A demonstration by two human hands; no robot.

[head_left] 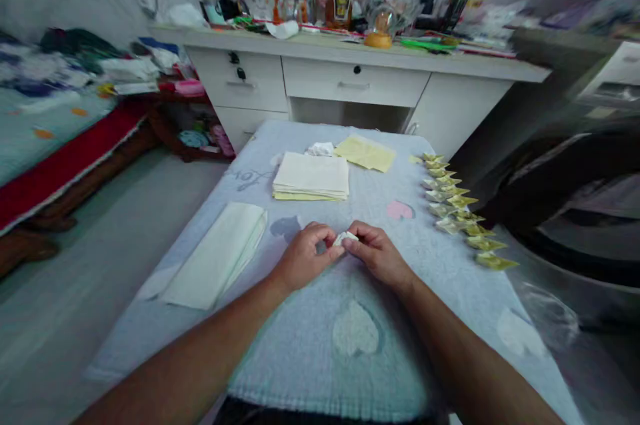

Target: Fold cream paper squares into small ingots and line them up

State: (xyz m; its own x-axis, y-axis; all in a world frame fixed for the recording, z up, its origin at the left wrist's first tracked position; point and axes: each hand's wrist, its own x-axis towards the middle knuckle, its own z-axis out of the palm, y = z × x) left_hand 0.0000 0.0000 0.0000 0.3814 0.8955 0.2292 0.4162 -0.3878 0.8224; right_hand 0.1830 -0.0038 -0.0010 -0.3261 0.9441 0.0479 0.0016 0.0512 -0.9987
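Near the middle of the cloth-covered table (310, 325), my left hand (311, 253) and my right hand (373, 248) meet around a small folded piece of pale paper (345, 237). Thumbs and fingers of both hands pinch it from either side, and the fingers hide part of it. Just beyond the hands lies a stack of cream paper sheets (313, 175). A long folded pale paper bundle (217, 255) rests to the left. Along the right side, several folded yellowish paper pieces with pointed ends (453, 205) stand in rows.
Behind the stack are a yellow paper sheet (366, 152) and a crumpled white paper (321, 149). A white desk (350, 81) crowded with jars and small items stands at the back. A bed (65, 138) is at left, a front-loading washing machine (575, 198) at right.
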